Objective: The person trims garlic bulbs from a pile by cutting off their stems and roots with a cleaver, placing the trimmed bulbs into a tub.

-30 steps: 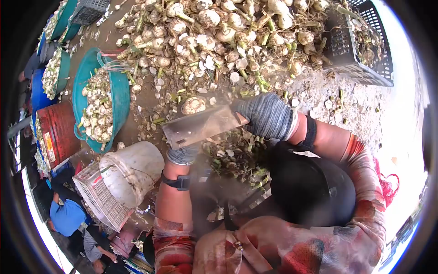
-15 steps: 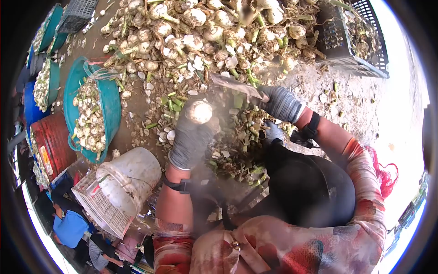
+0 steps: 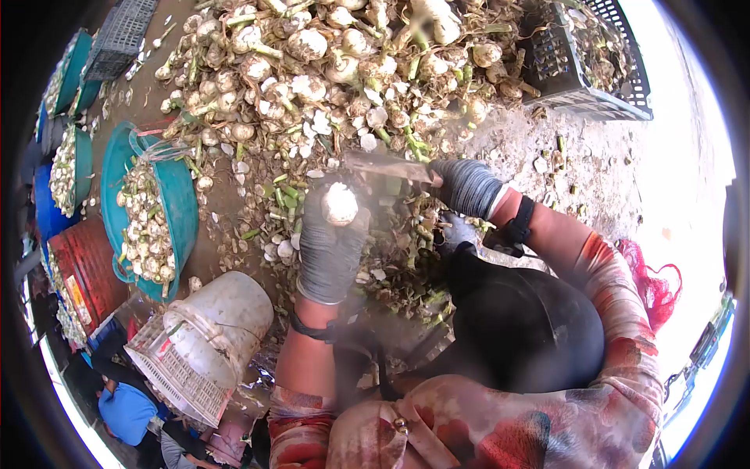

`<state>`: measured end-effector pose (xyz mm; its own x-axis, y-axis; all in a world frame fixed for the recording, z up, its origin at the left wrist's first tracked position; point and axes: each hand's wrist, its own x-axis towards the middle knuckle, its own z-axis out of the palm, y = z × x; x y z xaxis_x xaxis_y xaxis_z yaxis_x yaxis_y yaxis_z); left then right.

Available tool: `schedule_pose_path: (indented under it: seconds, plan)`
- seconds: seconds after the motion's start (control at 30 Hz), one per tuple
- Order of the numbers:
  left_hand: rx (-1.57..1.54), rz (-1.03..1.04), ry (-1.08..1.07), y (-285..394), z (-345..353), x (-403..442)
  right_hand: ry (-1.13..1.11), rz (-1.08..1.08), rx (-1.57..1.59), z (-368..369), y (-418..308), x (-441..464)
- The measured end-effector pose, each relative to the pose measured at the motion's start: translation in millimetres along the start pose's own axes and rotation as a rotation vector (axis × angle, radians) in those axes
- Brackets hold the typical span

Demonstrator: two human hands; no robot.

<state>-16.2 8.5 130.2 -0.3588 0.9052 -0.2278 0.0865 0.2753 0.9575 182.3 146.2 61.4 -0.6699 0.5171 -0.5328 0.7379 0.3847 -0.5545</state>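
Observation:
My left hand [image 3: 330, 262], in a grey knitted glove, is closed around a garlic bulb [image 3: 339, 205] whose pale, rounded end faces up. My right hand [image 3: 470, 188], gloved the same way, grips a knife [image 3: 387, 166] by its handle. The broad, stained blade points left, just above and beyond the bulb; whether the two touch I cannot tell. Past both hands lies a large heap of garlic [image 3: 308, 47] with stems and dirty skins attached. Cut green stems and peelings [image 3: 402, 270] are scattered below the blade.
At left stand a teal basin [image 3: 181, 211] of trimmed garlic, a red bucket [image 3: 92, 270] and a tipped white bucket [image 3: 234, 309]. A dark plastic crate [image 3: 590, 102] sits at upper right. A black rounded surface [image 3: 531, 328] is near my body. A person in blue [image 3: 129, 410] is at lower left.
The knife has come down nearer the bulb, and its blade lies more level. The bulb's upturned end looks whiter. The whole view has turned slightly.

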Motion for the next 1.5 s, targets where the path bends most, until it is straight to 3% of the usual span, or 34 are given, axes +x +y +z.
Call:
schedule_pose_path:
  seconds: [0.1, 0.17, 0.2, 0.23, 0.3, 0.33, 0.37, 0.43, 0.47, 0.5, 0.57, 0.63, 0.67, 0.7, 0.73, 0.8, 0.83, 0.87, 0.97, 1.0, 1.07, 1.1, 1.17, 1.2, 1.23, 1.3, 1.37, 1.4, 1.43, 1.47, 1.5]
  plan:
    - [-0.024, -0.035, 0.02, -2, 3, 3, 0.02, -0.013, 0.171, -1, 1, -9]
    - [0.461, 0.084, -0.086, -6, 4, 12, -0.049, -0.219, 0.956, -3, -27, -6]
    - [0.827, 0.273, -0.093, -3, 10, 17, -0.069, -0.3, 1.023, -11, -41, -2]
    - [0.821, 0.272, -0.097, -1, 16, 16, -0.091, -0.377, 1.091, -15, -52, 0]
    - [0.844, 0.524, 0.161, 0, 21, 15, -0.08, -0.329, 0.953, -16, -53, 7]
    - [0.639, 0.409, 0.221, -7, 20, 9, -0.06, -0.273, 0.893, -17, -52, 9]
    - [0.645, 0.407, 0.228, -9, 18, 7, -0.039, -0.218, 0.833, -19, -51, 11]
    - [-0.576, -0.349, 0.119, -13, 15, 1, 0.065, -0.345, 0.787, 0, -42, 19]
    - [-0.936, -0.516, 0.126, -19, 20, 0, 0.155, -0.464, 0.695, 3, -46, 16]
    - [-0.935, -0.513, 0.13, -24, 24, 3, 0.252, -0.584, 0.597, 4, -49, 14]
    - [-1.021, -0.355, -0.142, -30, 31, 13, 0.209, -0.589, 0.601, 4, -44, 11]
    - [-0.923, -0.374, -0.02, -42, 28, 16, 0.089, -0.443, 0.501, -13, -34, -2]
    - [-0.436, -0.292, 0.028, -43, 22, 16, 0.268, -0.51, 0.324, -15, -30, -5]
    - [0.052, -0.204, 0.072, -44, 16, 16, 0.269, -0.509, 0.324, -17, -30, -6]
    - [-0.234, -0.068, 0.171, -106, 17, 15, 0.223, -0.51, 0.172, -22, -30, -9]
    - [-0.157, -0.067, 0.205, -92, 8, 11, 0.171, -0.482, 0.011, -34, -37, -16]
    - [0.165, -0.023, 0.165, -63, 1, 12, -0.073, -0.354, 0.012, -36, -29, -5]
    - [0.485, 0.03, 0.144, -32, -6, 13, -0.051, -0.225, 0.019, -18, -2, 1]
    - [0.363, -0.057, 0.201, -31, -20, 9, -0.077, 0.037, -0.037, -3, 41, -2]
    - [0.45, -0.094, 0.2, -30, -25, 7, -0.046, 0.12, 0.046, 7, 47, -6]
    - [0.08, -0.226, 0.212, -44, -54, 4, 0.06, 0.065, 0.153, 18, 61, -8]
    - [0.343, -0.199, 0.311, -29, -80, 7, 0.166, 0.004, 0.256, 16, 67, -14]
    - [-0.095, -0.141, 0.495, -24, -191, 16, 0.22, 0.012, 0.287, 5, 70, -21]
    - [0.058, -0.113, 0.718, -14, -252, 27, 0.29, 0.049, 0.32, 1, 71, -25]
    - [-0.061, -0.016, 0.903, 27, -258, 34, 0.357, 0.087, 0.354, -2, 72, -28]
    - [-0.221, -0.063, 1.164, 49, -302, 43, 0.448, 0.146, 0.338, 0, 85, -26]
    - [-0.178, -0.069, 0.961, 42, -268, 61, 0.472, 0.233, 0.236, 6, 93, -21]
    - [0.091, 0.0, 0.857, 14, -242, 77, 0.362, 0.246, 0.297, 2, 90, -20]
    - [0.35, 0.093, 0.778, -14, -215, 93, 0.39, 0.197, 0.249, 9, 97, -20]
    - [0.381, 0.162, 0.539, -6, -136, 101, 0.426, 0.177, 0.356, 10, 95, -27]
    - [0.244, 0.067, 0.311, -34, -97, 112, 0.464, 0.16, 0.46, 11, 93, -36]
